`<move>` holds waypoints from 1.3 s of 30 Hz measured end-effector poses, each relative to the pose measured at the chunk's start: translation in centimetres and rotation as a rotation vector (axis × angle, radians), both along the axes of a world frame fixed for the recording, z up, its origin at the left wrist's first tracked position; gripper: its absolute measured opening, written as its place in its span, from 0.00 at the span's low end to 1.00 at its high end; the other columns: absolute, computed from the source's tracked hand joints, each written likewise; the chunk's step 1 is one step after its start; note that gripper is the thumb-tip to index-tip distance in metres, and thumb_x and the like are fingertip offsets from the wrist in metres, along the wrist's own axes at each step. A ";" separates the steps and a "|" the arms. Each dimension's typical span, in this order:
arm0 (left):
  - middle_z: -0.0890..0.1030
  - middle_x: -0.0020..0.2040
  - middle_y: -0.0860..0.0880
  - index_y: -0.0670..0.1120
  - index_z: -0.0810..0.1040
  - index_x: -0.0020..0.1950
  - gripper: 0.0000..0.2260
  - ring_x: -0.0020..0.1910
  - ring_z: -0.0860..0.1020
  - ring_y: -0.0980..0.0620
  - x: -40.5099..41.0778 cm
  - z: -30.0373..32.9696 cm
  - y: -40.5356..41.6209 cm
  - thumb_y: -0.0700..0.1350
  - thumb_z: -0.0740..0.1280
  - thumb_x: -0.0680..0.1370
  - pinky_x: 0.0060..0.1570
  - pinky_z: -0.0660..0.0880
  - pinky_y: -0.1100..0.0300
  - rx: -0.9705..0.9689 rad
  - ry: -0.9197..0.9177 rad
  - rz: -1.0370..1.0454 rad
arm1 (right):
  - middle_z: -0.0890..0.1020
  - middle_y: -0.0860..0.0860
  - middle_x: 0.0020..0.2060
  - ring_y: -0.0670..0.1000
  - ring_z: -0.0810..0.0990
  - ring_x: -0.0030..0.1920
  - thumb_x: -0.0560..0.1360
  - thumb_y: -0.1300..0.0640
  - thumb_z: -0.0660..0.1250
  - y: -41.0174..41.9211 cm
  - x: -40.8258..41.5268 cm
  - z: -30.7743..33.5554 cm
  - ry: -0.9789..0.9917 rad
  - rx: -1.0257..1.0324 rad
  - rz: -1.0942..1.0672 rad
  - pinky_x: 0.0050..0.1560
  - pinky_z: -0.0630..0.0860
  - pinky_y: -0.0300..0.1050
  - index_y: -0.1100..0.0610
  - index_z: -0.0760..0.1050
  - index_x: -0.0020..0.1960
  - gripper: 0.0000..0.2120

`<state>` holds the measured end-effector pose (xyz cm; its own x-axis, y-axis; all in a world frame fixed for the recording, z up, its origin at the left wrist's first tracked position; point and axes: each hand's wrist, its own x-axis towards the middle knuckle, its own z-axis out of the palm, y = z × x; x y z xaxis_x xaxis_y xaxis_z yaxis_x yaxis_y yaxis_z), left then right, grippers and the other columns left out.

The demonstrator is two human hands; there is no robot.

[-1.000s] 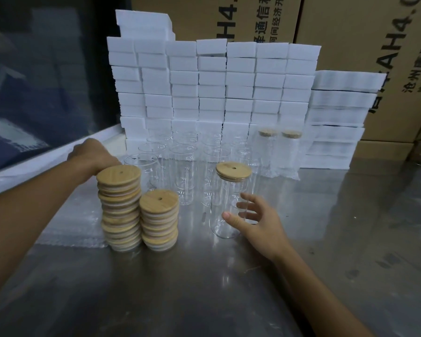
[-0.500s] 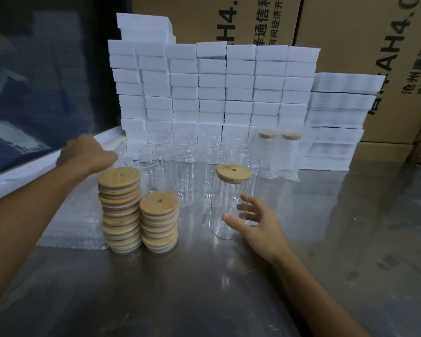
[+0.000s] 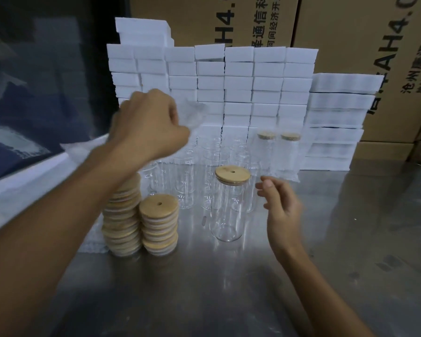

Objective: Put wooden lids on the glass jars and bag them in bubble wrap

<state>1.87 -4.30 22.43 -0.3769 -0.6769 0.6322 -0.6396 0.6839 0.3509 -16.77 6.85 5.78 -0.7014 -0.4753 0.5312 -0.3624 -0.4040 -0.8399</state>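
Stacking fills the far side of the tabletop [image 3: 350, 239]: white foam blocks [image 3: 238, 76] stand in a wall against cardboard cartons [image 3: 350, 32], likely kept within reach as packing stock. Nearer, open glass jars [image 3: 187, 181] stand in rows, with two already bagged jars [image 3: 277, 154] at far right, seemingly set aside as finished. Two stacks of wooden lids [image 3: 159, 227] stand at near left, handy for capping. One lidded jar [image 3: 229, 205] stands alone in front, its lid [image 3: 232, 175] seated, so it looks ready for bagging. The left hand [image 3: 148, 122] is raised above the jars, its fingers curled shut around a blurred piece of clear bubble wrap [image 3: 192, 113], probably a bag for this jar. The right hand [image 3: 282, 210] hovers just right of the lidded jar, fingers loosely spread, touching nothing.
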 end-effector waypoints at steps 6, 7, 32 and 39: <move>0.80 0.37 0.52 0.50 0.75 0.39 0.04 0.41 0.78 0.43 -3.0 -6.3 5.4 0.49 0.67 0.67 0.41 0.76 0.53 -0.105 -0.035 -0.182 | 0.82 0.51 0.34 0.44 0.78 0.33 0.74 0.40 0.62 0.8 1.5 1.6 0.052 -0.196 0.042 0.38 0.72 0.32 0.57 0.79 0.49 0.20; 0.79 0.37 0.52 0.50 0.74 0.39 0.05 0.40 0.78 0.43 -3.5 -7.5 6.2 0.49 0.66 0.68 0.38 0.74 0.54 -0.128 -0.040 -0.213 | 0.81 0.51 0.31 0.44 0.77 0.32 0.74 0.41 0.63 1.0 1.8 1.7 0.068 -0.197 0.062 0.36 0.72 0.33 0.56 0.79 0.47 0.18; 0.76 0.27 0.53 0.44 0.75 0.33 0.10 0.30 0.75 0.52 -5.2 -13.8 5.3 0.40 0.65 0.74 0.25 0.73 0.62 0.905 0.685 -0.300 | 0.81 0.46 0.40 0.41 0.77 0.38 0.74 0.52 0.65 0.4 0.4 0.4 0.066 -0.048 -0.023 0.41 0.73 0.39 0.50 0.79 0.49 0.07; 0.73 0.27 0.51 0.48 0.73 0.28 0.12 0.33 0.76 0.52 -6.7 -15.7 5.4 0.40 0.65 0.73 0.37 0.80 0.54 0.933 0.749 -0.319 | 0.75 0.39 0.63 0.37 0.75 0.63 0.68 0.49 0.75 -0.3 -0.1 -2.2 0.147 0.335 0.137 0.60 0.72 0.38 0.41 0.62 0.74 0.38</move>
<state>-4.84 1.05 6.73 -0.3605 -0.9285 0.0885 0.0779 0.0645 0.9949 -16.91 6.58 3.61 -0.5478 -0.7230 0.4210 -0.4503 -0.1693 -0.8767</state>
